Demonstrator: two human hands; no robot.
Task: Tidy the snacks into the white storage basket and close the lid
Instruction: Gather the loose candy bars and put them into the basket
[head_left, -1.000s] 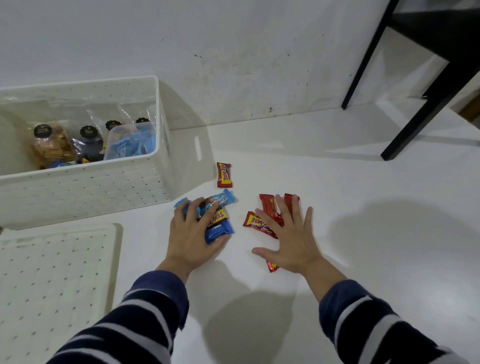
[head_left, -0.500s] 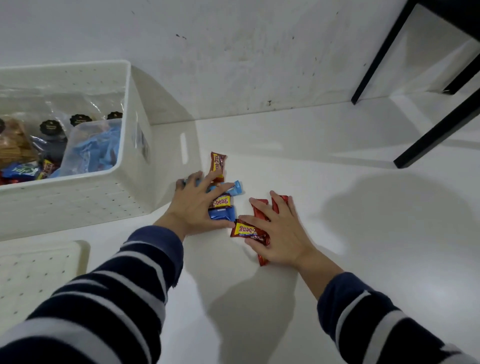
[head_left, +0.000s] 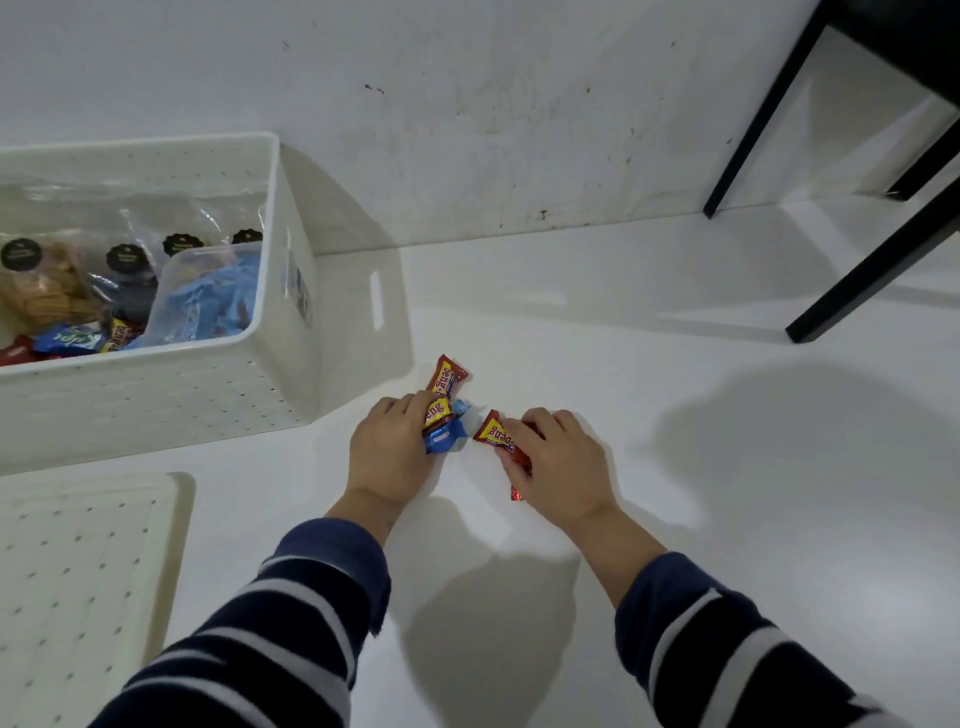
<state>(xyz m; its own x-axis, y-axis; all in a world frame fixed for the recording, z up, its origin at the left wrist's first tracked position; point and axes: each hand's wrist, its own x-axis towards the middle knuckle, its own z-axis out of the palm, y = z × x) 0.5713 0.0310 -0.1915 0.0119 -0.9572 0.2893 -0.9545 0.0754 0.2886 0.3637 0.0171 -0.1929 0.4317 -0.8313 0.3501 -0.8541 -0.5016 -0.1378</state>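
On the white floor my left hand grips a bunch of small wrapped snacks, a blue pack and a yellow-red one showing between the fingers. A red snack bar lies just beyond its fingertips. My right hand curls round several red snack bars, whose ends stick out left and below. The white storage basket stands open at the left, holding bagged biscuits, a tub of blue packs and loose snacks. Its white perforated lid lies flat in front of it.
A white wall runs close behind the basket and the hands. Black furniture legs stand at the upper right. Bare white floor stretches to the right of my hands.
Both hands have gone from lying flat over the scattered snacks to curling round them, gathering the packs into two bunches. The view has shifted slightly.
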